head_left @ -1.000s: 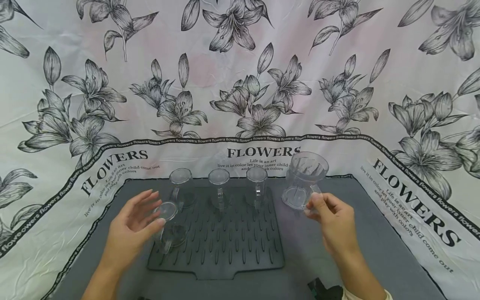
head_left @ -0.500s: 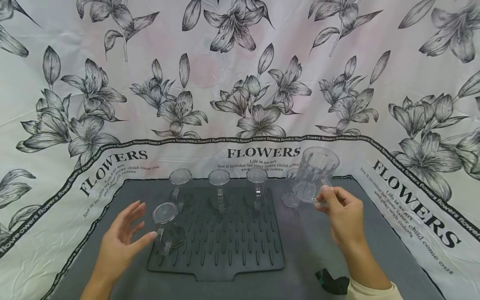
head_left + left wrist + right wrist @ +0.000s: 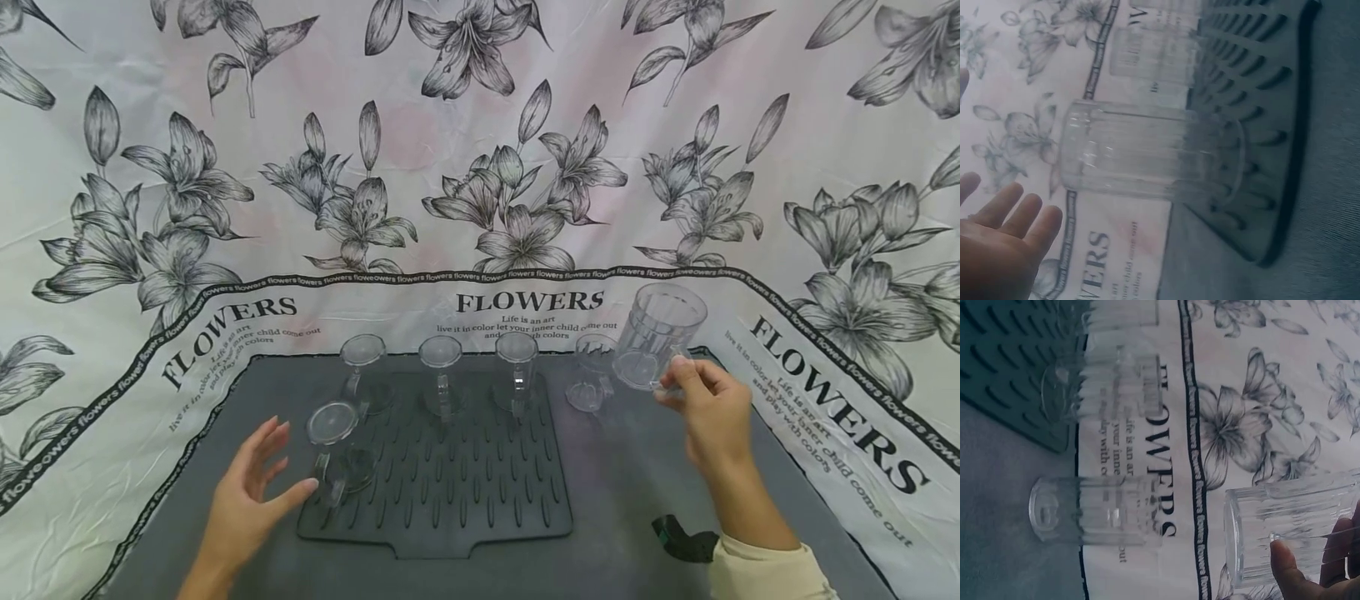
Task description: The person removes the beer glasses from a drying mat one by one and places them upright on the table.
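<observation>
My right hand (image 3: 712,412) pinches the handle of a clear ribbed mug (image 3: 660,333), raised above the table's back right with its open rim up and a slight tilt. In the right wrist view, thumb and fingers hold this mug (image 3: 1291,512) at the handle. My left hand (image 3: 247,500) is held with fingers spread and grips nothing. Its thumb tip is close to a clear mug (image 3: 332,425) at the front left of the dark ribbed mat (image 3: 450,500); whether they touch I cannot tell. That mug (image 3: 1141,150) appears bottom up in the left wrist view.
Along the mat's back edge stand a left mug (image 3: 363,358), a middle mug (image 3: 441,358) and a right mug (image 3: 516,358). Another clear mug (image 3: 592,375) stands on the grey table right of the mat. A flowered cloth (image 3: 510,167) hangs behind.
My right hand has lifted its mug up and to the right, exposing the mug behind it. The left hand has drawn back down and left from the front mug.
</observation>
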Motion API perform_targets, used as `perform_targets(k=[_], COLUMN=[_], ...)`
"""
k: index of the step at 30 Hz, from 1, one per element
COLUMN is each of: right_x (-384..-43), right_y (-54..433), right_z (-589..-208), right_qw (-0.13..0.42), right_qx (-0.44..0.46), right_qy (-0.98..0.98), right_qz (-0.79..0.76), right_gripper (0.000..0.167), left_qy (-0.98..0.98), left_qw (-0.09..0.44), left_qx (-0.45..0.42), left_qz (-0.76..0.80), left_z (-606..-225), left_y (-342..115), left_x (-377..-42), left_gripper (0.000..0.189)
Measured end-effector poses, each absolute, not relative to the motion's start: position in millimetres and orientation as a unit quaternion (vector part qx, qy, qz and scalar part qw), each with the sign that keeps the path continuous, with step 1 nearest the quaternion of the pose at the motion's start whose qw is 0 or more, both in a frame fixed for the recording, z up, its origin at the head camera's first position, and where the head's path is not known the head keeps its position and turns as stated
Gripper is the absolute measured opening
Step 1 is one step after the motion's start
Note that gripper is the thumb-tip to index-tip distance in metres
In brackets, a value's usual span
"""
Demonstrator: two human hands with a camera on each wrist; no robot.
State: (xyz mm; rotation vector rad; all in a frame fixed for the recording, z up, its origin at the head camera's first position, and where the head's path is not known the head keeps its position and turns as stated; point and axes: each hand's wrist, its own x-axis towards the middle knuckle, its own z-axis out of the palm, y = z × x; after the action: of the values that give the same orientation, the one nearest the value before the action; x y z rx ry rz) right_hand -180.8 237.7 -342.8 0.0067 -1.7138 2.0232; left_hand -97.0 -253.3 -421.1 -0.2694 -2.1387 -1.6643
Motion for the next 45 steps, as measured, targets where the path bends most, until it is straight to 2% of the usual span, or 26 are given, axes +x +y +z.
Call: perform_targets(k=[21,45], right_x=[-213.8,-262.2], right_y=[274.0,296.8], right_z=[-371.0,-425.8], right_qw=[0.246,0.231], right_qx=[-0.021,-0.094], right_qy=[-0.616,-0.613], right_qz=[0.748,0.749], right_gripper=[0.024,0.033], left_qy=[-0.835,-0.869], left_qw=[0.116,-0.022], left_qx=[0.013,0.081], left_qz=[-0.537,-0.487], left_z=[-476.0,-503.3], left_y=[-264.0,-265.2], left_x=[-93.9,-103.9], left_gripper=[0.093,0.106])
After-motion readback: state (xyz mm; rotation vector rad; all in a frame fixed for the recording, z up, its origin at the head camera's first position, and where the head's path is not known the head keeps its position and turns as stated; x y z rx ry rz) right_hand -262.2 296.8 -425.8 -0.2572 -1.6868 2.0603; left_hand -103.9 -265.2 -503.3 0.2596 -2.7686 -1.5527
